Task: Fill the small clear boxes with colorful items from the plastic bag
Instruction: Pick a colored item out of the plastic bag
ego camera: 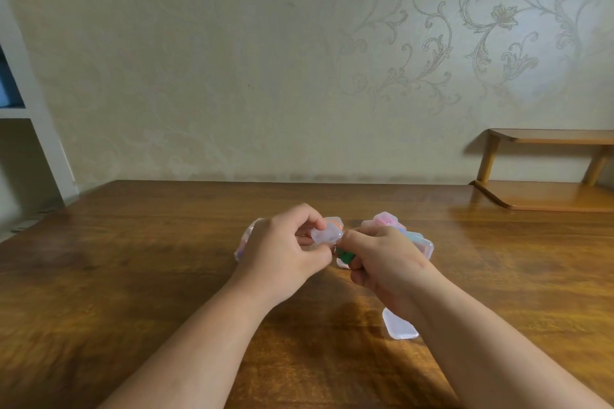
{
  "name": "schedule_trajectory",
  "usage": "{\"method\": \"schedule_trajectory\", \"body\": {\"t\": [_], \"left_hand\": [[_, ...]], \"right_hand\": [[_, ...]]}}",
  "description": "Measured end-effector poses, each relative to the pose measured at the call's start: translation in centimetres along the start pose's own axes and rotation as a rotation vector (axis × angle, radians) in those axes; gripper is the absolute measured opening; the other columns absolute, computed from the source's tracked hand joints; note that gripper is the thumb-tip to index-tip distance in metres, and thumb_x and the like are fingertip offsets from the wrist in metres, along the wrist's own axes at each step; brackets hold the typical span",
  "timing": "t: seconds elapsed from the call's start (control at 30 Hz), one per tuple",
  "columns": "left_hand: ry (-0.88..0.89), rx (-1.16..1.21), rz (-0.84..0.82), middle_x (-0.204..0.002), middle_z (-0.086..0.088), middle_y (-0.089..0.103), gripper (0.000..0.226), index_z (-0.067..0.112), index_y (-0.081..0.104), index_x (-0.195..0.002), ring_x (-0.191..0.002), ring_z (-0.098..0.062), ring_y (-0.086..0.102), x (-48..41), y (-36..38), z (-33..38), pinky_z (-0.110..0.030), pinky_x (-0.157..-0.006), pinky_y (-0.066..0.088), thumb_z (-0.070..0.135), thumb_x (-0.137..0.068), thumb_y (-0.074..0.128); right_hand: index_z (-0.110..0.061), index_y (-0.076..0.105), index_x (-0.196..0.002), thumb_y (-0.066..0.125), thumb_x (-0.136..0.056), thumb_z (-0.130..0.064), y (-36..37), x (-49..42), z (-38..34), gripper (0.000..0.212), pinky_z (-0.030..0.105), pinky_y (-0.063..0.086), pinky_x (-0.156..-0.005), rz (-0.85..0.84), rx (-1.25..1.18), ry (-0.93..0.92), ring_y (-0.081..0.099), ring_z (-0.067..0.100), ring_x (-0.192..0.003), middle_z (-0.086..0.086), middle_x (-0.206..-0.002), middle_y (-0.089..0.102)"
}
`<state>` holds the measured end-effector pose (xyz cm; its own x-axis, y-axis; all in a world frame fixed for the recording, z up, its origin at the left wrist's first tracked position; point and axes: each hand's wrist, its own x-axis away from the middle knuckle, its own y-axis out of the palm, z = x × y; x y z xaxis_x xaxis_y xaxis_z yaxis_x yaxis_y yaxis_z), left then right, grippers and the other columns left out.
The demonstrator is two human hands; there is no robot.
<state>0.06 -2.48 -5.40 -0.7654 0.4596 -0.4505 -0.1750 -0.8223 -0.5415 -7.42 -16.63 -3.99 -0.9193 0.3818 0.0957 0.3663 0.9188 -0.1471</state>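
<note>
While my left hand pinches a small clear box above the counter, its long axis roughly crosswise, my right hand grips a green item just below it, touching or nearly so; I cannot see the box's opening.

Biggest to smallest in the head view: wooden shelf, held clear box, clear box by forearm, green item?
1. wooden shelf
2. clear box by forearm and held clear box: alike; nearness leaves it unsure
3. green item, partly hidden in the right hand
</note>
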Motion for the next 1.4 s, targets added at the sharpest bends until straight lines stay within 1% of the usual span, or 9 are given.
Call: {"method": "schedule_trajectory", "body": {"t": [0.17,0.3,0.43,0.53,0.6,0.73,0.97,1.2,1.4], "left_hand": [[-0.003,-0.001,-0.009,-0.106,0.015,0.071,0.024,0.036,0.064,-0.092,-0.097,-0.002,0.068,-0.2,0.3,-0.1,-0.037,-0.080,0.062,0.025,-0.075,0.076],[0.039,-0.070,0.004,-0.102,0.013,0.070,0.023,0.032,0.064,-0.098,-0.093,-0.004,0.066,-0.1,0.7,0.4,-0.034,-0.076,0.061,0.026,-0.079,0.076],[0.136,-0.083,0.083,-0.082,0.014,0.067,0.011,0.024,0.064,-0.092,-0.077,-0.002,0.065,-0.2,0.8,0.9,-0.021,-0.062,0.057,0.033,-0.085,0.065],[0.155,-0.048,0.131,-0.078,0.018,0.066,0.013,0.027,0.062,-0.093,-0.074,0.003,0.064,-0.3,0.7,1.2,-0.009,-0.056,0.047,0.039,-0.088,0.059],[0.065,0.017,0.112,-0.091,0.016,0.070,0.011,0.036,0.058,-0.105,-0.080,0.004,0.066,-0.4,0.3,1.2,-0.015,-0.062,0.053,0.035,-0.094,0.059],[-0.020,0.062,0.034,-0.117,0.018,0.061,0.041,0.048,0.047,-0.129,-0.102,-0.003,0.062,-0.2,-0.9,1.0,-0.019,-0.076,0.056,0.020,-0.100,0.052],[-0.048,0.050,-0.081,-0.102,0.024,0.069,0.033,0.048,0.065,-0.102,-0.102,-0.011,0.064,-0.1,-0.7,0.5,-0.041,-0.080,0.060,0.040,-0.071,0.071],[-0.069,0.068,-0.027,-0.098,0.023,0.065,0.038,0.034,0.066,-0.102,-0.088,0.003,0.063,-0.2,-0.9,0.8,-0.007,-0.057,0.048,0.016,-0.076,0.085],[-0.105,-0.014,-0.004,-0.104,0.020,0.067,0.038,0.040,0.066,-0.104,-0.099,-0.011,0.062,-0.4,-0.5,0.7,-0.041,-0.080,0.060,0.031,-0.073,0.086]], "right_hand": [[-0.014,0.058,-0.070,0.061,-0.086,-0.015,-0.2,0.3,-0.4,0.017,0.026,0.039,-0.057,0.037,-0.084,0.065,0.042,0.014,-0.060,0.007,-0.070,0.046],[-0.015,0.048,-0.065,0.062,-0.082,-0.010,-0.4,0.2,-0.6,0.023,0.024,0.037,-0.049,0.063,-0.200,0.127,0.038,0.013,-0.054,0.006,-0.068,0.044],[-0.011,0.055,-0.086,0.064,-0.079,-0.013,-0.4,0.2,-0.2,0.012,0.025,0.041,-0.056,0.083,-0.153,0.205,0.043,0.014,-0.063,0.008,-0.076,0.046],[-0.016,0.059,-0.070,0.062,-0.081,-0.012,-0.2,0.3,-0.1,0.012,0.027,0.038,-0.058,0.053,-0.110,0.189,0.040,0.014,-0.062,0.007,-0.072,0.044],[-0.022,0.058,-0.056,0.062,-0.084,-0.011,-0.5,0.3,-0.3,0.030,0.026,0.038,-0.056,0.036,-0.141,0.160,0.040,0.014,-0.059,0.006,-0.068,0.044],[-0.011,0.068,-0.094,0.063,-0.088,-0.016,-0.6,0.5,-0.7,0.010,0.024,0.045,-0.061,0.010,-0.053,0.078,0.047,0.013,-0.064,0.007,-0.077,0.054],[-0.010,0.071,-0.091,0.062,-0.089,-0.010,-0.9,0.6,-1.0,0.009,0.025,0.048,-0.061,0.050,-0.061,-0.018,0.049,0.013,-0.063,0.007,-0.072,0.057],[-0.008,0.068,-0.082,0.066,-0.089,-0.004,-1.5,0.7,-1.5,0.009,0.029,0.053,-0.062,0.098,-0.335,-0.144,0.063,0.018,-0.064,0.011,-0.074,0.066],[-0.009,0.068,-0.090,0.069,-0.088,-0.006,-0.5,1.3,-1.4,0.004,0.023,0.058,-0.058,0.159,-0.144,-0.285,0.069,0.011,-0.060,0.006,-0.074,0.072]]}}
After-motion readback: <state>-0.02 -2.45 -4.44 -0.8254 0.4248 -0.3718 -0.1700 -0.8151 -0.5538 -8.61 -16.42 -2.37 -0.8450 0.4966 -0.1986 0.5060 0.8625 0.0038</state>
